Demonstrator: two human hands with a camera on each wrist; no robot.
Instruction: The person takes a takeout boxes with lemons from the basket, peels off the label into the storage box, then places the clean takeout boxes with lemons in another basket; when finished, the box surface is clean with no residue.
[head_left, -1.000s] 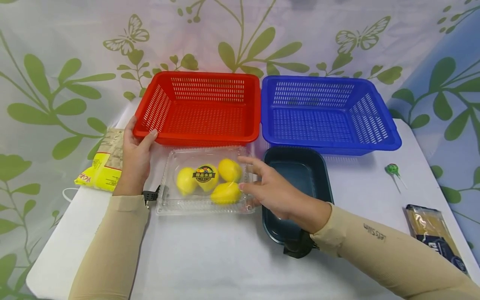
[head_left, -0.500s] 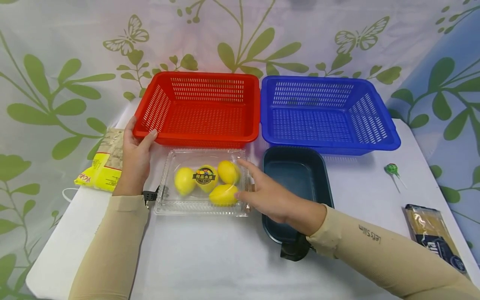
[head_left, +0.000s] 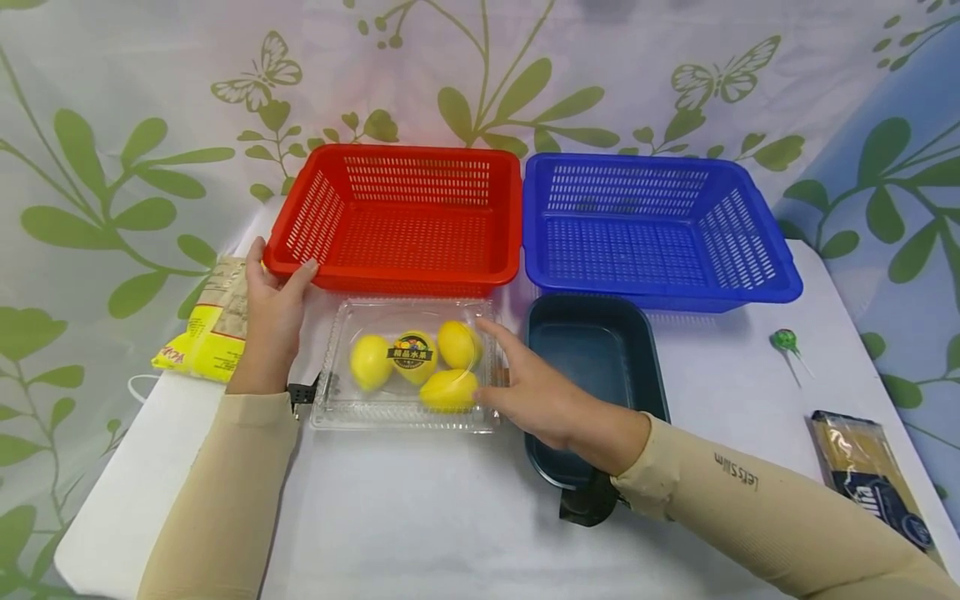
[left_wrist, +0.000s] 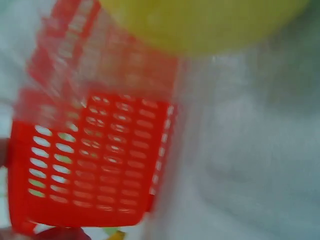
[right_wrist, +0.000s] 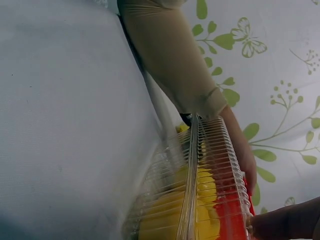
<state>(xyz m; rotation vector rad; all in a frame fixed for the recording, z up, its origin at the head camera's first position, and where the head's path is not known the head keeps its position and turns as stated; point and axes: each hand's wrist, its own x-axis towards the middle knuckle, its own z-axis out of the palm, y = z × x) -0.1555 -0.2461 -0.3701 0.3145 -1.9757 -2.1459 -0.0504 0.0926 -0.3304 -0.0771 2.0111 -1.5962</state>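
My left hand [head_left: 273,312] holds the front left corner of a red plastic basket [head_left: 412,283], its thumb on the rim and its fingers along the outer side. Just in front of that basket lies a clear plastic clamshell box [head_left: 337,408] with several lemons [head_left: 371,362] in it and a black label on its lid. My right hand [head_left: 543,392] rests at the box's right edge, thumb and forefinger spread along it. In the right wrist view one finger [right_wrist: 285,220] touches the ridged rim. The left wrist view shows the perforated basket side close up.
A blue basket [head_left: 660,296] stands to the right of the red one. Under my right forearm is a dark rectangular pan [head_left: 592,333]. A lollipop [head_left: 785,339] and a packet [head_left: 870,475] lie far right; a yellow bag [head_left: 213,333] lies left.
My right hand has moved slightly left against the box, and the box and lemons have shifted a little left. My left hand stays on the red basket's corner.
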